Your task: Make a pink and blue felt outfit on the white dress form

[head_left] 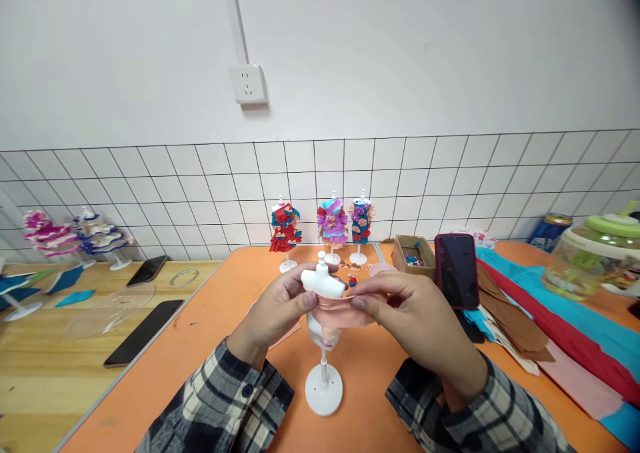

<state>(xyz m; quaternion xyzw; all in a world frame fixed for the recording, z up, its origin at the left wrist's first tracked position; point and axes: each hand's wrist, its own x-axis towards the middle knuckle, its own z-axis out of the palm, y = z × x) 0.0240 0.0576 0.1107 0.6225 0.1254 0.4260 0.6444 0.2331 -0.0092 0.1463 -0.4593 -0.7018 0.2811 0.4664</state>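
Note:
A small white mannequin (pixel 323 283) stands on a round white base (pixel 324 389) in front of me. Around its chest lies a strip of pink fabric (pixel 340 313). My left hand (pixel 280 303) is closed around the mannequin's left side, its thumb pressing the fabric's upper edge against the torso. On the other side my right hand (pixel 405 313) pinches the strip between thumb and fingers, stretching it away to the right. The fingers behind the torso are partly hidden.
Three dressed mannequins (pixel 333 223) stand by the tiled wall. Right of them are a cardboard box (pixel 414 254), an upright phone (pixel 457 271), folded coloured fabrics (pixel 575 326) and a clear jug (pixel 575 259). On the wooden table at left lie dark phones (pixel 143 333) and more dressed mannequins (pixel 103 233).

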